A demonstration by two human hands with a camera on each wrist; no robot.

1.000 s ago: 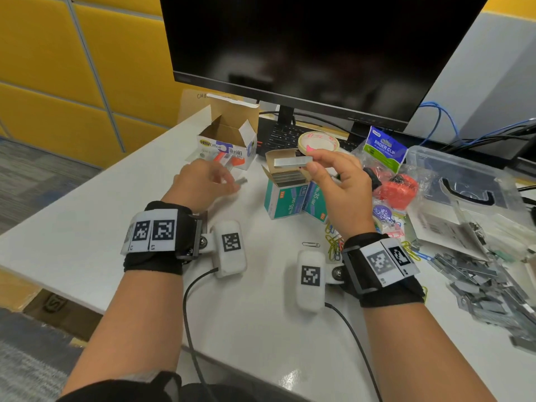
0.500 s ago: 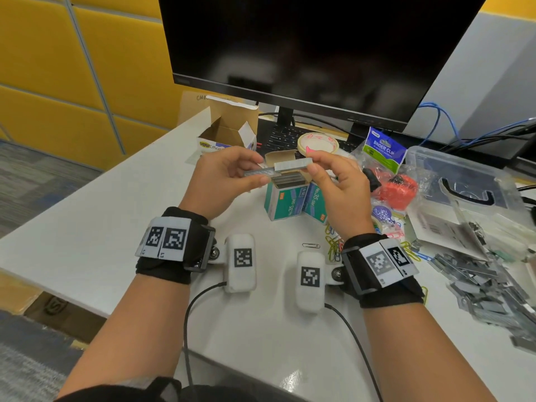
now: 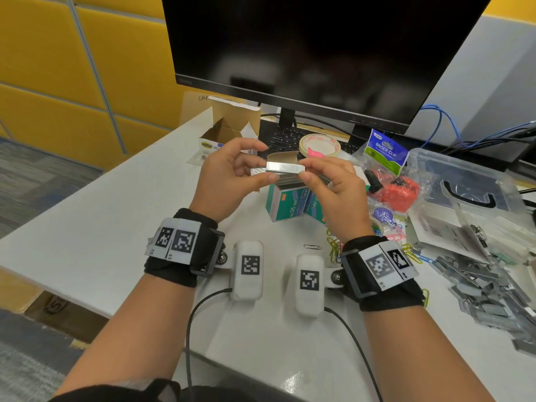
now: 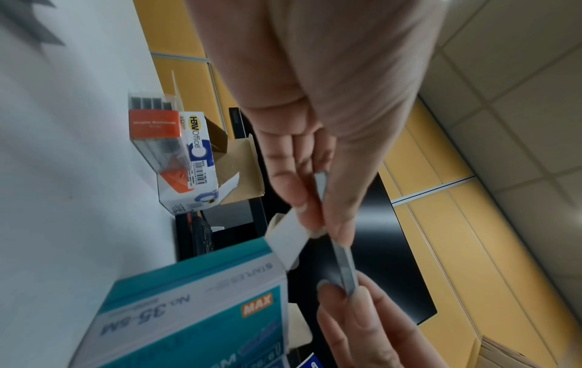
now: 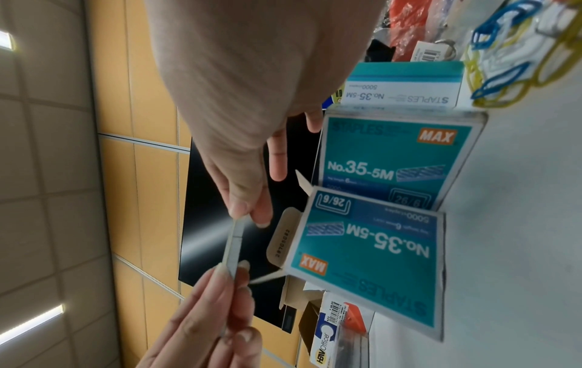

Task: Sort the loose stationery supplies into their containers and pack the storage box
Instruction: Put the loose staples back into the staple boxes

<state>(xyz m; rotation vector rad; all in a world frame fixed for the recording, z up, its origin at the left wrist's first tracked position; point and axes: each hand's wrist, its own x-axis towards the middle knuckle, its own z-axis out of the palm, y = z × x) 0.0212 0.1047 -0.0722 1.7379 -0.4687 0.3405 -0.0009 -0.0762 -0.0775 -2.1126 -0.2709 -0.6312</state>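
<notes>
Above the desk, both hands hold a silver staple strip [image 3: 285, 167] level between them. My left hand [image 3: 266, 162] pinches its left end, along with a shorter strip piece [image 3: 257, 171]. My right hand [image 3: 303, 169] pinches the right end between thumb and fingers. In the left wrist view the strip [image 4: 343, 261] runs edge-on between the two sets of fingertips, and likewise the strip [image 5: 234, 244] in the right wrist view. Just below stands an open teal staples box [image 3: 285, 203] with staple rows inside. A second teal box [image 3: 314, 207] stands beside it.
Several loose staple strips [image 3: 487, 285] lie piled at the right. A clear storage box [image 3: 464, 181], a binder clip bag [image 3: 385, 152], a tape roll [image 3: 319, 143] and coloured paper clips [image 3: 336, 248] crowd the right side. An open cardboard box [image 3: 229, 132] and a monitor [image 3: 319, 53] stand behind.
My left hand rose from the desk by the cardboard box with a short strip piece and met the strip in my right hand. Both hands now pinch it together.
</notes>
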